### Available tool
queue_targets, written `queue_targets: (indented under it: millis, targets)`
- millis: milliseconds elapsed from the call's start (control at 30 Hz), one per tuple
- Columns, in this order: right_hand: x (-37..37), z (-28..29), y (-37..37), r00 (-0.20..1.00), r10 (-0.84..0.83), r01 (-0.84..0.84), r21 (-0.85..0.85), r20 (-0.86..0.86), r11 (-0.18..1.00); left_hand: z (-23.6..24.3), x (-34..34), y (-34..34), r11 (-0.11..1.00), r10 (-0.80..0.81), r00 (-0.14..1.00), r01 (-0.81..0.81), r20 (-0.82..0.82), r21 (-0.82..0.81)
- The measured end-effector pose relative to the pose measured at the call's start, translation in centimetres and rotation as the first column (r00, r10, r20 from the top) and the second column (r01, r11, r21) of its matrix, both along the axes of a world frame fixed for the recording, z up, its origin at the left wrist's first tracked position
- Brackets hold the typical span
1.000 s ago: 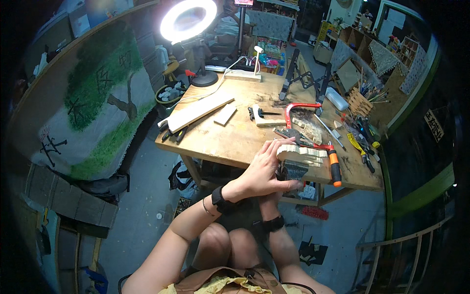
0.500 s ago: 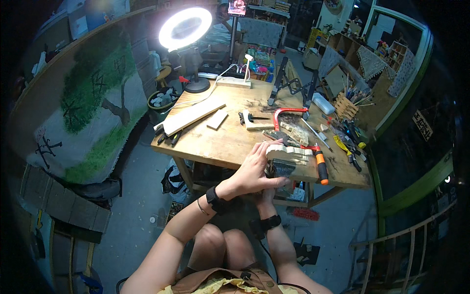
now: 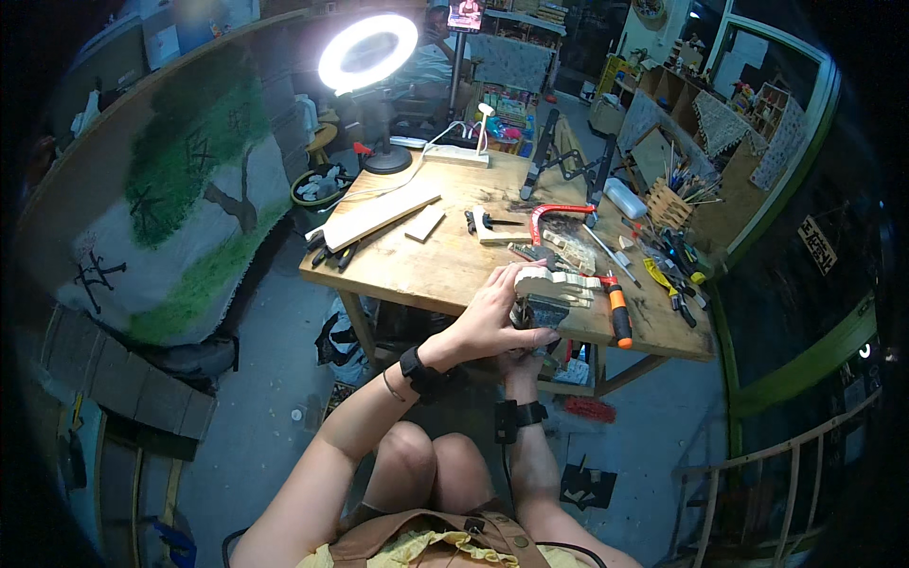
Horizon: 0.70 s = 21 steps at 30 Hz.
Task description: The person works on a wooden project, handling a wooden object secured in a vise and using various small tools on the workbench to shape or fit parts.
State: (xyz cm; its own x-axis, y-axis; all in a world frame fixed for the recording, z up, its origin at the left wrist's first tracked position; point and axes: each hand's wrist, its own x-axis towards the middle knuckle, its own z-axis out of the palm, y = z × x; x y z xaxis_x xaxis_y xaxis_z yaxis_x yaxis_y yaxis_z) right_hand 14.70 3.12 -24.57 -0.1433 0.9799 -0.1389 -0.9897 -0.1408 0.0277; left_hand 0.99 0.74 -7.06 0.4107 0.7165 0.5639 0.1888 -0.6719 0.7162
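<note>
A pale, wavy-edged piece of cut wood (image 3: pixel 554 284) sits in the jaws of a dark metal vise (image 3: pixel 546 312) at the table's near edge. My left hand (image 3: pixel 485 320) lies against the left side of both, its fingers stretched out with their tips at the far side of the wood. Its thumb stands apart, reaching across the front of the vise. Low under the vise is my right hand (image 3: pixel 521 363), its fingers mostly hidden by my left hand and the vise. Just right of the wood rests a red-framed saw (image 3: pixel 559 210) with an orange-and-black handle (image 3: pixel 618 317).
On the wooden table (image 3: pixel 398 270) lie a long board (image 3: pixel 383 220), a small block (image 3: pixel 425 224) and a clamp (image 3: pixel 494 230). Several tools (image 3: pixel 674 275) crowd its right side. A lit ring lamp (image 3: pixel 367 54) and a black folding stand (image 3: pixel 568 161) stand at the back.
The view has shifted slightly, so the table sits a little farther right. My right wrist has turned and moved slightly. My left hand keeps its place at the wood and the vise.
</note>
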Motion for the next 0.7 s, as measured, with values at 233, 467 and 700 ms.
queue_targets:
  millis: [233, 467, 700]
  targets:
    - [0.4, -0.7, 0.2, 0.997, -0.073, 0.077, -0.181, 0.028, 0.981, 0.3, 0.1, -0.2, 1.000, 0.000, 1.000, 0.000, 0.005, 0.005]
    - [3.6, -2.0, 0.4, 0.684, 0.038, 0.019, -0.070, 0.728, 0.997, 0.4, 0.1, -0.4, 1.000, 0.026, 1.000, -0.026, 0.006, 0.015]
    - [1.7, -2.9, -1.3, 0.844, 0.186, -0.180, -0.061, 0.504, 0.982, 0.0, 0.4, -0.4, 0.999, 0.039, 0.999, -0.039, -0.002, -0.005]
